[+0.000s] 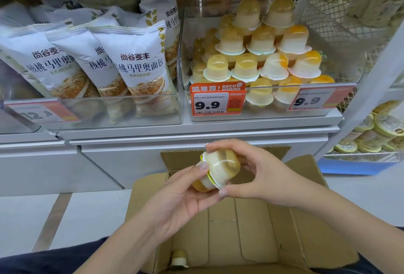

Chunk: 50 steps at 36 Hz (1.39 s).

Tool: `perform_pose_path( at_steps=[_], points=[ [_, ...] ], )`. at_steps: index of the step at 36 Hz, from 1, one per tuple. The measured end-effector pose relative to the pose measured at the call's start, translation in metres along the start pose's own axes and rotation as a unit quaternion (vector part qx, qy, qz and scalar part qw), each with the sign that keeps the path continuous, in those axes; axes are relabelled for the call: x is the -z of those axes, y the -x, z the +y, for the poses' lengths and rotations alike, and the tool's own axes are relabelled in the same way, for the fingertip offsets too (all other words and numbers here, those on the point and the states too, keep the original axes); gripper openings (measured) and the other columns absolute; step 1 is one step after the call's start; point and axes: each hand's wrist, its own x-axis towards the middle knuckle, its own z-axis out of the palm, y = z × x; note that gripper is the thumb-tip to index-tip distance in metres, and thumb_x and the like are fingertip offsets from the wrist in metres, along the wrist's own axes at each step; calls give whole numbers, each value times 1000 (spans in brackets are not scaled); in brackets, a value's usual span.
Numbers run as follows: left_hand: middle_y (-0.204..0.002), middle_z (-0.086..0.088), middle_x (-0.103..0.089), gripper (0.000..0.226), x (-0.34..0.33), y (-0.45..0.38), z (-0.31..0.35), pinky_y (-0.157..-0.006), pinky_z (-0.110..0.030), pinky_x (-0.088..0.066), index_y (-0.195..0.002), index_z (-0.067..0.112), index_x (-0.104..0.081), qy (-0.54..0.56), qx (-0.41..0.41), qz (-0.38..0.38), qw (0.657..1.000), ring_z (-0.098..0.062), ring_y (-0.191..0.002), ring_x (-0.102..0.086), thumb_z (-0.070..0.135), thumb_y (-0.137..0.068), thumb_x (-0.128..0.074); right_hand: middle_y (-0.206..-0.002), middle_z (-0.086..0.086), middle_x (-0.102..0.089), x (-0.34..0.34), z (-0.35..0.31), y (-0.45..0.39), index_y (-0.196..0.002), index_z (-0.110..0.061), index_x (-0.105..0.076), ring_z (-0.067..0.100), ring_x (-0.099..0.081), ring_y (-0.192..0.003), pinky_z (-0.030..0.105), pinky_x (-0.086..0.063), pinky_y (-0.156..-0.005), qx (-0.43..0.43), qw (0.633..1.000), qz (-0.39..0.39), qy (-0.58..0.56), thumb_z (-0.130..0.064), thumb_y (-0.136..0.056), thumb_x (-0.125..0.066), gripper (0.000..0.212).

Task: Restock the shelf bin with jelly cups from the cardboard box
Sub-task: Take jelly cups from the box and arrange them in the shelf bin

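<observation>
Above the open cardboard box (273, 230) both my hands hold jelly cups. My left hand (175, 199) cradles a yellowish cup (202, 185) from below, thumb against its lid. My right hand (260, 171) pinches a second cup (223, 162), lying on its side, between fingertips and thumb. The two cups touch lid to lid. One more jelly cup (178, 257) stands in the box's near left corner. On the shelf, the clear bin (269, 114) holds several stacked jelly cups (260, 55), piled above its front wall.
A clear bin of white bread bags (131, 63) stands left of the jelly bin. Price tags reading 9.9 (215, 100) hang on the bin's front. A wire mesh panel (341, 22) and another shelf of round tubs (380, 129) are at the right.
</observation>
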Motion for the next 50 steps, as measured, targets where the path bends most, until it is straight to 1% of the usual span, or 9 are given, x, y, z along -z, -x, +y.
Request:
perform_pose_path(
  at_steps=[7,13,16,21,26,34,43,46,50],
  points=[
    [-116,-23,-64,41,1,3,-2,-77,-31,-57,-100,2,-73,4,20,0,1000,-29,-99,-66,22,-64,-78,-114,-18,-63,-6,-3,-1,-123,-28,-60,4,-57,-111,23,-46,-94,19,995,20,100,-14,-68,-83,61],
    [-124,-20,-61,71,-1,3,5,-88,-40,-54,-112,6,-70,8,22,-13,1000,-32,-114,-60,34,-50,-92,-107,-20,-66,5,-18,-8,-112,-38,-63,5,-62,-103,25,-49,-90,27,991,64,117,-34,-61,-81,55],
    [-124,-14,-63,86,1,2,16,-87,-51,-53,-122,8,-61,-8,9,30,999,-30,-113,-62,36,-48,-92,-98,-21,-66,32,-40,-24,-108,-37,-66,-4,-61,-92,12,-47,-79,31,981,148,125,-34,-60,-86,53],
    [-115,-1,-69,59,3,7,21,-98,-47,-48,-119,18,-61,-126,1,136,983,-19,-111,-63,29,-63,-76,-99,-17,-60,85,-89,-72,-114,-31,-65,-3,-55,-82,13,-43,-75,36,933,255,252,-37,-66,-83,52],
    [-106,3,-73,62,2,8,19,-102,-43,-45,-117,21,-62,-168,19,147,975,-15,-106,-65,30,-57,-77,-115,-5,-59,102,-105,-119,-124,-24,-61,13,-57,-93,29,-50,-69,-24,902,169,397,-43,-66,-82,64],
    [-102,4,-74,51,15,7,14,-97,-38,-49,-114,19,-64,-174,44,173,969,-14,-102,-67,27,-67,-80,-124,-3,-57,89,-99,-131,-126,-19,-60,12,-49,-99,26,-39,-81,-47,883,69,462,-43,-71,-79,63],
    [-101,7,-74,45,15,3,11,-99,-38,-48,-114,22,-63,-202,43,166,964,-12,-102,-67,27,-73,-79,-126,1,-58,87,-99,-131,-126,-15,-57,16,-55,-99,29,-47,-82,-105,895,69,428,-38,-74,-78,60],
    [-101,7,-74,43,15,2,11,-98,-38,-49,-113,22,-64,-208,43,164,963,-11,-102,-67,27,-73,-79,-118,0,-56,86,-95,-132,-134,-13,-49,14,-60,-87,27,-55,-65,-154,921,95,344,-38,-75,-78,71],
    [-101,3,-74,40,15,0,9,-98,-39,-49,-112,20,-65,-197,46,175,963,-14,-101,-67,23,-74,-79,-142,-1,-42,82,-93,-132,-125,-21,-56,19,-55,-98,25,-52,-59,-172,930,107,306,-45,-75,-76,59]
  ],
)
